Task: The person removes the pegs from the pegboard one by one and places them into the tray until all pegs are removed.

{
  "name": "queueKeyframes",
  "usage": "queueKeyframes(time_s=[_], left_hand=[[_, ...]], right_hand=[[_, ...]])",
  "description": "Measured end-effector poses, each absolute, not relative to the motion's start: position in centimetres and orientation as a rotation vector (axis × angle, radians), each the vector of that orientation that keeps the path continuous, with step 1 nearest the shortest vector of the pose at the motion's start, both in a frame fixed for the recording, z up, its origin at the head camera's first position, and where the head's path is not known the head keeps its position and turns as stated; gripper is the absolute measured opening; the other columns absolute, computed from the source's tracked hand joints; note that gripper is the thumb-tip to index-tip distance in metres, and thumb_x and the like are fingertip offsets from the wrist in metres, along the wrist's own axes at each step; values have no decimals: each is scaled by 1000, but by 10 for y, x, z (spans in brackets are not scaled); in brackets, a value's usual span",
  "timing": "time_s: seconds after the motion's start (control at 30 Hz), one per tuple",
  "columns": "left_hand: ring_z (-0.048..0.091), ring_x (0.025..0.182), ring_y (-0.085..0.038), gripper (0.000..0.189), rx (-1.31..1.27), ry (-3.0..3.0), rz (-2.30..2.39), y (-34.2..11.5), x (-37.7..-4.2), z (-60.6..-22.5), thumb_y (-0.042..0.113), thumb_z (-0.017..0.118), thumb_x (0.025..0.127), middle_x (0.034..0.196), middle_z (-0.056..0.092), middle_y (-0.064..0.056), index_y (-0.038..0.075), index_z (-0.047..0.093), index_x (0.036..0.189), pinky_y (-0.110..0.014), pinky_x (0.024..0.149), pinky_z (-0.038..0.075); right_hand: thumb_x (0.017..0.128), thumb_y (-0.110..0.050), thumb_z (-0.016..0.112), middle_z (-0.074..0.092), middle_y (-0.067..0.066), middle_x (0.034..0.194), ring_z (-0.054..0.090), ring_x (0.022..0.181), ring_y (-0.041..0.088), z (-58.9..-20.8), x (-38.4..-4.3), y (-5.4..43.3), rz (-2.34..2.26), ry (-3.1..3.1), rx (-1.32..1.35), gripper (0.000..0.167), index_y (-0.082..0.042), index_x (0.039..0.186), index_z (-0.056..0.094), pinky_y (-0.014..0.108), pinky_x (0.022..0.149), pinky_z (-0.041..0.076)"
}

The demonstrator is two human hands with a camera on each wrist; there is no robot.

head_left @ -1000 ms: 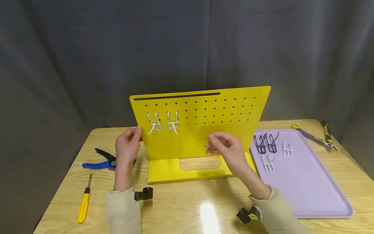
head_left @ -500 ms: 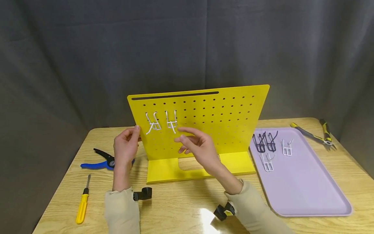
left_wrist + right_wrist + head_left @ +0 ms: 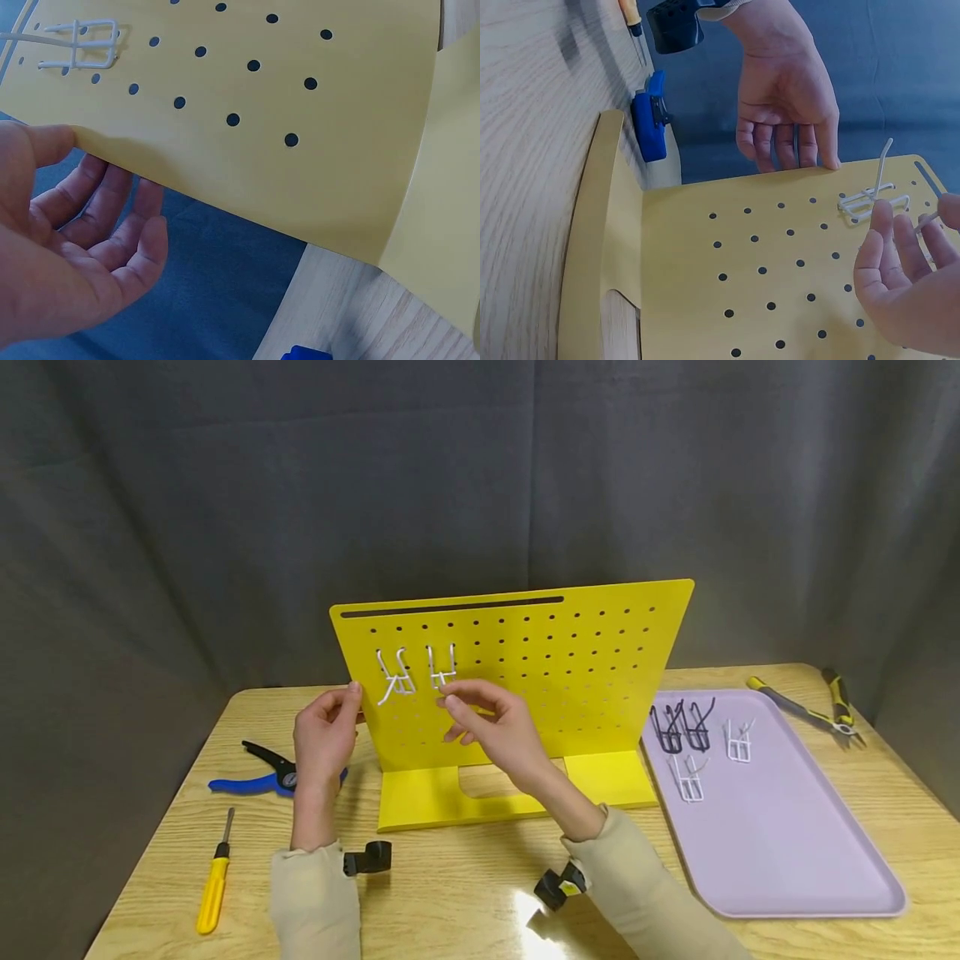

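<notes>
A yellow pegboard (image 3: 480, 710) stands upright on its folded base. My left hand (image 3: 324, 737) holds its left edge, thumb on the front face and fingers behind, as the left wrist view also shows. Two white wire pegboard hooks hang in its upper left holes. The left one (image 3: 396, 677) juts out untouched near my left thumb. My right hand (image 3: 501, 727) pinches the front prong of the other white hook (image 3: 442, 660) between thumb and fingers; in the right wrist view these fingers (image 3: 911, 255) partly cover that hook.
On the right, a lilac tray (image 3: 787, 843) carries two black hooks (image 3: 682, 728) and two white hooks (image 3: 738, 745). Cutting pliers (image 3: 806, 710) lie behind it. At left are a blue-handled tool (image 3: 262, 781) and a yellow screwdriver (image 3: 213, 889). A grey curtain (image 3: 480, 477) hangs behind.
My right hand has moved left across the board from its right half to the second white hook and now pinches its prong. The left hand has stayed on the edge.
</notes>
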State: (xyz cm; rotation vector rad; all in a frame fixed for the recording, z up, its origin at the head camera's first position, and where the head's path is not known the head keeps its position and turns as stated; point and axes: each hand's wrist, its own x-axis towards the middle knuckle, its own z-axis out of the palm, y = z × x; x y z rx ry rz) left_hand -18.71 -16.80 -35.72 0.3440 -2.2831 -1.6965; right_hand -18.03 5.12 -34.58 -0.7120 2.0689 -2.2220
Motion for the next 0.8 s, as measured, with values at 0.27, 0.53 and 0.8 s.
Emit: queueKeyframes(time_s=[0.27,0.53,0.8], left_hand=[[63,96,-25,49,341,-2284,-1691,-168,-188,-357,47,52,96,106,66,-16,3,67,111,-24,73,45],[62,99,-30,49,311,-2272,-1718,-168,-188,-358,47,52,96,105,64,-18,2,67,109,-29,76,44],[62,100,-29,50,317,-2271,-1741,-169,-186,-358,48,53,96,107,64,-18,2,66,111,-31,80,44]], right_hand=[[98,-11,56,65,11,116,68,76,24,-344,-183,50,-2149,2134,-744,24,-1,119,64,41,70,54],[98,-12,56,65,10,117,68,78,31,-343,-180,50,-2112,2172,-755,23,-2,117,66,30,68,51],[98,-11,56,66,12,114,67,79,36,-335,-175,52,-2105,2137,-814,23,0,115,66,30,68,51]])
